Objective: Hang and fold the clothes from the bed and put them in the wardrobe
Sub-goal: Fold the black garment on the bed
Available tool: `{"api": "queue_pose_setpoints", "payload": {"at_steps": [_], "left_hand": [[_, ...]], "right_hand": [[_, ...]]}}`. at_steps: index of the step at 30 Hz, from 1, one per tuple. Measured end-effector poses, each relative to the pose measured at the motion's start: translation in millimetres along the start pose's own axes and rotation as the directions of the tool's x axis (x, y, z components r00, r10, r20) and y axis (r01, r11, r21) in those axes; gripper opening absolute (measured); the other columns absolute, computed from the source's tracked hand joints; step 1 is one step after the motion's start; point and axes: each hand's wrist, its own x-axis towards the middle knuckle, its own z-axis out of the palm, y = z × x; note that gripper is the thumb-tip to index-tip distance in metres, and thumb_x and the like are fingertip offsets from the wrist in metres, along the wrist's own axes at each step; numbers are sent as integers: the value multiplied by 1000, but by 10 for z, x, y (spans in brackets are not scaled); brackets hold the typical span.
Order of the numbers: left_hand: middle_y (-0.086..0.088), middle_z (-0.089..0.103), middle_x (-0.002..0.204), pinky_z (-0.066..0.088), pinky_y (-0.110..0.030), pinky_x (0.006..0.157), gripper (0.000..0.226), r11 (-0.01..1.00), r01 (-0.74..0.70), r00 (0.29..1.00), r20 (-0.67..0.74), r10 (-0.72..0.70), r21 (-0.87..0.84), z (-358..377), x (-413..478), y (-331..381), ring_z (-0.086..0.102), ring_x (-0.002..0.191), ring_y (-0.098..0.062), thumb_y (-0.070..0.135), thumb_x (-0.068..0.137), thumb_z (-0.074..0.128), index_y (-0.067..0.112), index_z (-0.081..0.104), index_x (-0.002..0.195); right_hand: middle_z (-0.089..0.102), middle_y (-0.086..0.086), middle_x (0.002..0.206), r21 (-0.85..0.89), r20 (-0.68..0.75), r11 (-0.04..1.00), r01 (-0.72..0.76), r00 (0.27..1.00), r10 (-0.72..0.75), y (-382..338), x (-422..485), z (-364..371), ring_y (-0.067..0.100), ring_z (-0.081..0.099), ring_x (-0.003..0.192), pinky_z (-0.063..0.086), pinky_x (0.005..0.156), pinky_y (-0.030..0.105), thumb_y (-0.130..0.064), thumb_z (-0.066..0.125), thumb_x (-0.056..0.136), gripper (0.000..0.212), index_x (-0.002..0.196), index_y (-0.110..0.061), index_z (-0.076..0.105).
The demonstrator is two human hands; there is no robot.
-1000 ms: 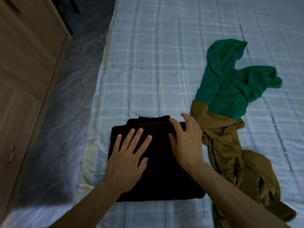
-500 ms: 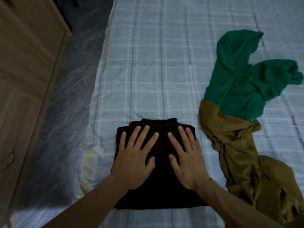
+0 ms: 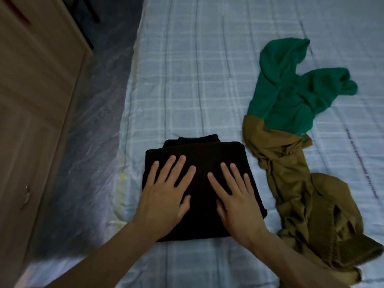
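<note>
- Left hand (image 3: 166, 196) and right hand (image 3: 234, 200) lie flat, fingers straight, pressing the folded black garment (image 3: 203, 154) (a top, maybe; it's too dark to tell)
- A sloppy lift could unfold it, and the olive garment (image 3: 291, 179) at 3 o'clock might snag

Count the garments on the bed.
3. A black garment, folded, under the left hand and right hand; olive garment crumpled to its right; green garment overlapping the olive one's far end. More may lie outside view.

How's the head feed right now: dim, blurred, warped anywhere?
Head view: dim and bluish; the folded black garment is nearly featureless under the flat left hand and right hand; the wardrobe edge leans from wide-angle distortion; faint glare on the plastic sheeting.
</note>
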Motion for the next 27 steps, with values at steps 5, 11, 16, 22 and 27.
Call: {"api": "queue_pose_setpoints", "payload": {"at_steps": [5,11,16,22,27], "left_hand": [[-11,19,164,25,-55,116,91,996,-69,996,53,73,-62,15,-544,-2,17,152,-29,65,78,57,20,33,154],[-21,14,163,27,-63,113,128,994,-96,966,248,78,60,257,-466,-106,13,150,-41,65,53,83,23,22,157],[-27,21,159,27,-66,111,126,993,-79,963,264,53,88,276,-396,-51,19,147,-47,39,51,93,16,27,155],[-20,46,147,38,-67,101,114,988,-90,986,149,71,123,129,-486,-26,43,136,-43,33,51,94,14,39,148],[-15,61,130,59,-48,65,119,996,3,989,147,-16,86,-205,-453,-99,60,119,-37,12,35,96,15,42,141]], "right_hand": [[8,10,164,46,138,996,72,987,-78,75,-469,-25,28,5,152,27,115,58,-21,68,72,97,155,-32,20],[-7,12,164,-84,289,995,61,957,-34,76,-341,109,31,-7,151,6,119,51,-55,87,51,139,156,-31,-1],[12,20,162,-119,180,992,36,984,-15,60,-229,325,38,14,149,22,112,55,-30,90,56,128,157,-25,11],[41,16,151,-71,144,997,33,989,-22,44,-132,-19,38,39,139,48,99,54,-32,88,59,103,147,-32,35],[53,14,141,-94,203,995,28,979,-8,-228,33,-484,39,51,129,54,91,53,-33,86,61,91,139,-31,39]]}}
